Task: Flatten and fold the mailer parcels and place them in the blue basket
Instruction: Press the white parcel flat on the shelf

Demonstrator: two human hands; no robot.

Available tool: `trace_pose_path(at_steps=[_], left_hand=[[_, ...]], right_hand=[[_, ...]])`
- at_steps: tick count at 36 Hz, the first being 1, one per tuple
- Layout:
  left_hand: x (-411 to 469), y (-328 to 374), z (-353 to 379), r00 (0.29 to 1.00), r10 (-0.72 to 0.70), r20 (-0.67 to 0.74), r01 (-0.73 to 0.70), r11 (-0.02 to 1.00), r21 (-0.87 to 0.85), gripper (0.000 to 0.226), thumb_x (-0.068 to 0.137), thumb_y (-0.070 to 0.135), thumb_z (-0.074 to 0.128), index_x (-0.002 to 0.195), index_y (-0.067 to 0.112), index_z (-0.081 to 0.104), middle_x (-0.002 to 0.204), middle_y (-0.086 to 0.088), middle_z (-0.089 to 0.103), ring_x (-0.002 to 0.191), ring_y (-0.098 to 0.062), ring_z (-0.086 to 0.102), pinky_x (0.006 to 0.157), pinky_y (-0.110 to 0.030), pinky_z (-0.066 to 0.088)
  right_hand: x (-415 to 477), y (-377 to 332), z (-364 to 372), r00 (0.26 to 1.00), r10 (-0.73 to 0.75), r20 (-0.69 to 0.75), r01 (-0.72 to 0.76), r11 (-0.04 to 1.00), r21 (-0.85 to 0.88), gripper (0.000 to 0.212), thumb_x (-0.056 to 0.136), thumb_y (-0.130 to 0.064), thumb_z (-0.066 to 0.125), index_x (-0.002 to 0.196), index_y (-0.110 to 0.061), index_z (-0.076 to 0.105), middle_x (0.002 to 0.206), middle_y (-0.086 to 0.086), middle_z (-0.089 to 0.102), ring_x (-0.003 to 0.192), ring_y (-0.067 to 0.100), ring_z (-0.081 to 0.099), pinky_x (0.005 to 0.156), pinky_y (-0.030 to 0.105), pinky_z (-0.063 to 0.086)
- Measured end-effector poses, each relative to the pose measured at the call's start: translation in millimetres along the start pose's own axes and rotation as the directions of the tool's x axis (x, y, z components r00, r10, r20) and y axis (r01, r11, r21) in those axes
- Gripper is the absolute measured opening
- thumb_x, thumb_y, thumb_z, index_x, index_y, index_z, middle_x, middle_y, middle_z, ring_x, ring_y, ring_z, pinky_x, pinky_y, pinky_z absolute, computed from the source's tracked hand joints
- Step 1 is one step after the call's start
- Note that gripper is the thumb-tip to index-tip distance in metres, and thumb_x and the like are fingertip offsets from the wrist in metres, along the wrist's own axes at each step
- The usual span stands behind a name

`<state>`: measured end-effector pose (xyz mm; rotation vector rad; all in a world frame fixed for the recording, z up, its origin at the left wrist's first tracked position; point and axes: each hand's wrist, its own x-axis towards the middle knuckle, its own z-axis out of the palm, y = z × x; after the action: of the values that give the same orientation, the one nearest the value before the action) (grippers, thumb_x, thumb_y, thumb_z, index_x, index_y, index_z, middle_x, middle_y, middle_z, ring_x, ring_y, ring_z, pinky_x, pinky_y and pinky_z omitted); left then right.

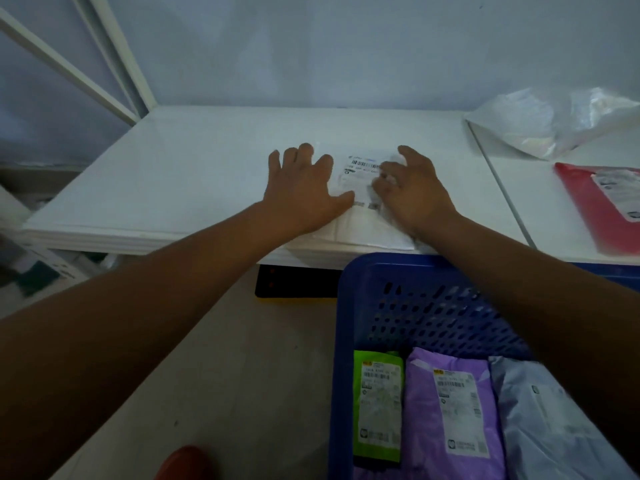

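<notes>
A white mailer parcel [356, 233] lies on the white bench [207, 174], close to the front edge. Both hands are on top of it. The left hand [301, 188] lies flat with its fingers spread out, so its grip is wide, and it pushes the parcel down. The right hand [412, 192] is on the other side of the label. Its fingers are bent onto the parcel. I cannot tell if that grip pinches the plastic or just pushes on it.

The blue basket [346, 306] sits low in front of the bench, under the right arm. Three parcels are already in it, side by side: a green one [377, 407], a purple one [450, 410] and a grey one [540, 417]. They look flat, so I think those three are done.

The white parcel looks like it is being made flat now. It is not folded yet, and it is not in the basket.

More is left, I think. A red parcel [588, 209] lies on the bench next to this one, far to the right. Behind it is a crumpled pale plastic bag [547, 123]. It may be one more parcel, but I cannot tell.
</notes>
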<state>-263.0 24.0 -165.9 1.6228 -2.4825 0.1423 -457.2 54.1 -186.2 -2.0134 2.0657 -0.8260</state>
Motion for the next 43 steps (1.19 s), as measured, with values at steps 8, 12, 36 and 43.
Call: trace_pose_path(at_steps=[8, 12, 36, 43], left_hand=[[3, -9, 19, 0.987, 0.072, 0.142, -0.044, 0.981, -0.186, 0.069, 0.099, 0.061, 0.03, 0.157, 0.027, 0.018, 0.166, -0.006, 0.009, 0.153, -0.023, 0.007, 0.123, -0.049, 0.006], [2, -9, 21, 0.99, 0.017, 0.137, 0.002, 0.99, -0.138, 0.069, 0.097, 0.064, 0.026, 0.157, 0.03, 0.018, 0.166, -0.005, 0.01, 0.153, -0.024, 0.006, 0.122, -0.052, 0.0], [2, -8, 23, 0.978, -0.094, 0.188, 0.113, 0.989, -0.092, 0.07, 0.097, 0.067, 0.014, 0.158, 0.032, 0.006, 0.167, -0.002, -0.002, 0.153, -0.02, -0.006, 0.121, -0.057, -0.004], [4, -10, 25, 0.977, -0.065, 0.204, 0.084, 0.993, -0.085, 0.067, 0.1, 0.063, 0.01, 0.158, 0.03, 0.003, 0.167, -0.004, -0.006, 0.153, -0.021, -0.012, 0.121, -0.054, -0.005]], right_hand=[[1, 1, -2, 1.0, 0.001, 0.007, -0.002, 0.997, 0.073, 0.027, 0.093, -0.023, 0.048, 0.105, -0.009, 0.068, 0.111, 0.004, 0.064, 0.102, 0.021, 0.057, 0.085, 0.035, 0.046], [0, -2, 0, 0.998, -0.046, 0.051, 0.049, 0.997, -0.065, 0.029, 0.092, -0.033, 0.048, 0.112, -0.015, 0.058, 0.109, 0.0, 0.058, 0.094, 0.021, 0.055, 0.078, 0.034, 0.042], [2, -4, 2, 0.987, 0.015, 0.16, 0.02, 0.976, -0.215, 0.044, 0.096, -0.039, 0.034, 0.123, -0.008, 0.049, 0.135, 0.013, 0.05, 0.124, 0.027, 0.046, 0.104, 0.044, 0.037], [2, -3, 3, 0.98, 0.004, 0.2, 0.046, 0.969, -0.242, 0.056, 0.092, -0.045, 0.024, 0.127, -0.007, 0.046, 0.137, 0.014, 0.047, 0.127, 0.028, 0.043, 0.104, 0.046, 0.036]])
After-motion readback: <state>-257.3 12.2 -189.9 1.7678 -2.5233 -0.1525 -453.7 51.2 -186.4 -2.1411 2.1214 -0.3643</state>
